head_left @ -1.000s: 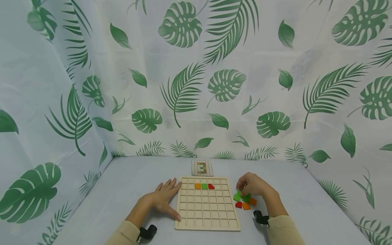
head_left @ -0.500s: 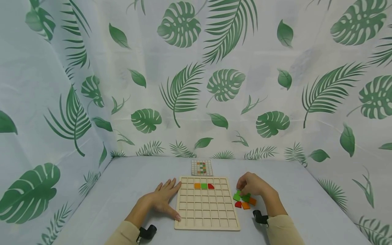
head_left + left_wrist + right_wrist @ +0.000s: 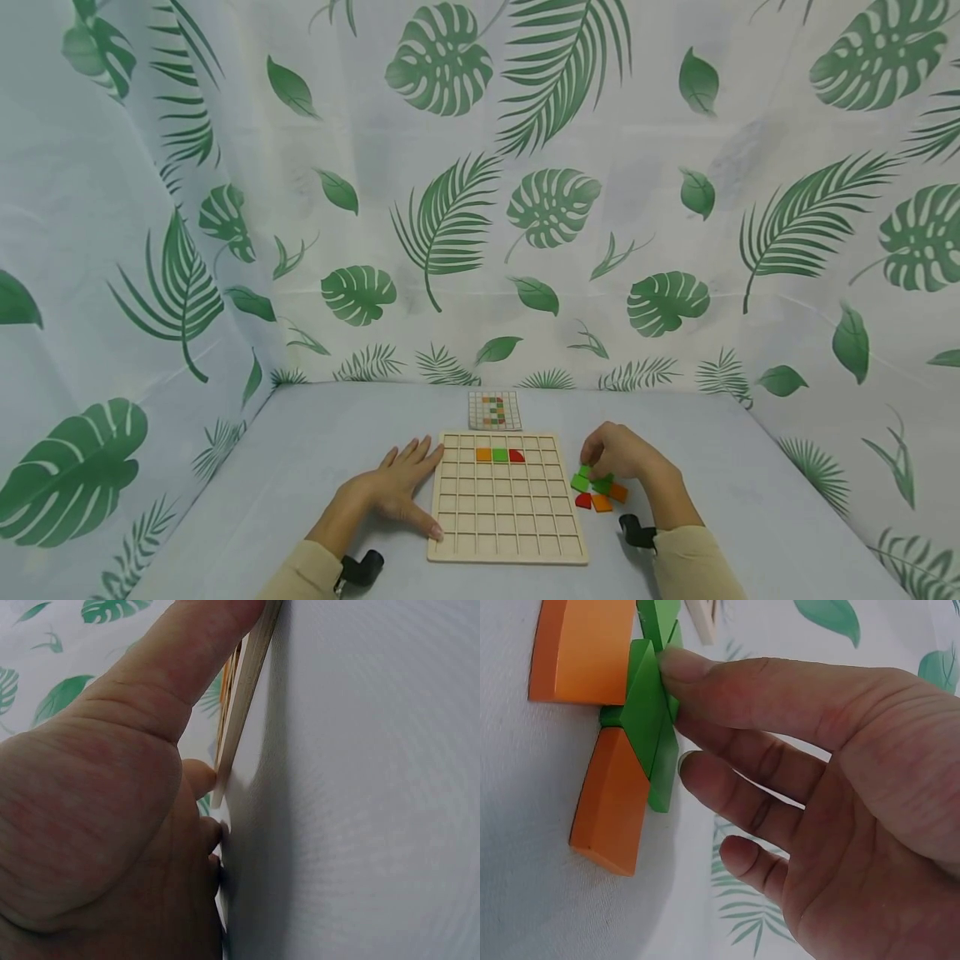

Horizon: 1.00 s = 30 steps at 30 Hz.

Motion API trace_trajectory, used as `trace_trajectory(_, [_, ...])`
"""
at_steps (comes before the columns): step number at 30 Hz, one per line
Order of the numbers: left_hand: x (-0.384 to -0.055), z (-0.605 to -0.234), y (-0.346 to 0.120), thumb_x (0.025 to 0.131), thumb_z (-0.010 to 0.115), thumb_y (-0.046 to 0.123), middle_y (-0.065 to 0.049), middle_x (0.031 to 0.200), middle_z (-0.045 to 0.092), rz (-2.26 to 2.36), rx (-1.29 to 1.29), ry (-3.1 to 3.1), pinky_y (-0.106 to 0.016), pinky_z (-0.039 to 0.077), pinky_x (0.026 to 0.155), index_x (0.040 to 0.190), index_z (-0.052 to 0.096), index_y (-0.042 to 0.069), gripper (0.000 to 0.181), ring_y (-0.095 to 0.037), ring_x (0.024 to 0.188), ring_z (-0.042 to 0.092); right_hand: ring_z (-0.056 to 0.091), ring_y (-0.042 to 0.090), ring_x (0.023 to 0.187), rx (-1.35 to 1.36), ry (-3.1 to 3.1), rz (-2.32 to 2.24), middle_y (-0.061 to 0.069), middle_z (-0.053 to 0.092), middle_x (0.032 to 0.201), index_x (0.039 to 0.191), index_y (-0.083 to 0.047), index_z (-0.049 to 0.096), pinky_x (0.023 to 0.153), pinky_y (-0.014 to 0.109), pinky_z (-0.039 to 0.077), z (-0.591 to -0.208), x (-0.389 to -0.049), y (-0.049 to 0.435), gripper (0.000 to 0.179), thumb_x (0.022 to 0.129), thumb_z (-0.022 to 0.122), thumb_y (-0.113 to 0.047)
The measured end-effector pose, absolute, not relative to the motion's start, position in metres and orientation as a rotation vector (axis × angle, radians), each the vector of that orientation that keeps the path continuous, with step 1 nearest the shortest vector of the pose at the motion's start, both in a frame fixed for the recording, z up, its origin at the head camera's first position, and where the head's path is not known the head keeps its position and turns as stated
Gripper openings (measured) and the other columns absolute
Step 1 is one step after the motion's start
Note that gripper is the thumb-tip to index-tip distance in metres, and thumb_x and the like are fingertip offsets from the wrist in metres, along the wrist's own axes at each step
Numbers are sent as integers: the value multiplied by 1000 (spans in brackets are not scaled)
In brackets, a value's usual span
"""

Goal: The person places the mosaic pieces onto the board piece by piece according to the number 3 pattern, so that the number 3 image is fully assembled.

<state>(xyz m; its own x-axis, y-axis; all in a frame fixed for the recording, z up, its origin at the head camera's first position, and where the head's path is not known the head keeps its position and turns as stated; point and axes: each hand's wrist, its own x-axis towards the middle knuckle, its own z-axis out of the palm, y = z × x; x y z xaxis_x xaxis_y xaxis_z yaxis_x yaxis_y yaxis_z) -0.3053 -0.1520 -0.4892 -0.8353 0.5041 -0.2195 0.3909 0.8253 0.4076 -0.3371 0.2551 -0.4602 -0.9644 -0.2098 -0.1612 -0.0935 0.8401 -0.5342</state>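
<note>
In the head view's lower right, we see the right hand (image 3: 621,452) bent over the green blocks (image 3: 602,485), hiding part of them; in the right wrist view the thumb meets their edge, but the index fingertip is hidden behind it, so we cannot tell whether anything is pinched. There, one of the orange blocks (image 3: 602,503) is cut off by the top edge. Left of the hand, at lower centre, lies the gridded board (image 3: 506,525), an orange, a green and a red tile in one upper row; the left hand (image 3: 401,492) rests released, fingers spread, thumb on its lower-left corner. The card (image 3: 495,411) beyond its top edge is too small for us to read finely. White tabletop (image 3: 757,492) stretches right of the right sleeve (image 3: 697,562), which the bottom edge crops.
</note>
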Motion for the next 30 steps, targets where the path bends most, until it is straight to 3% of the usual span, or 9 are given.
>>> trace_trajectory(12, [-306, -491, -153, 66, 83, 77, -16, 176, 6, 496, 680, 2690, -60, 4, 131, 168, 16, 17, 136, -37, 164, 3, 60, 19, 79, -236, 2818, -786, 3, 68, 88, 91, -10, 76, 75, 37, 62, -461, -337, 251, 19, 81, 81, 6])
trace_trajectory(30, [-308, -493, -153, 66, 83, 77, -16, 176, 5, 509, 684, 2692, -61, 5, 131, 168, 17, 17, 136, -38, 163, 2, 58, 20, 78, -289, 2886, -808, 1, 66, 84, 84, -14, 70, 72, 34, 56, -464, -343, 239, 25, 79, 82, 7])
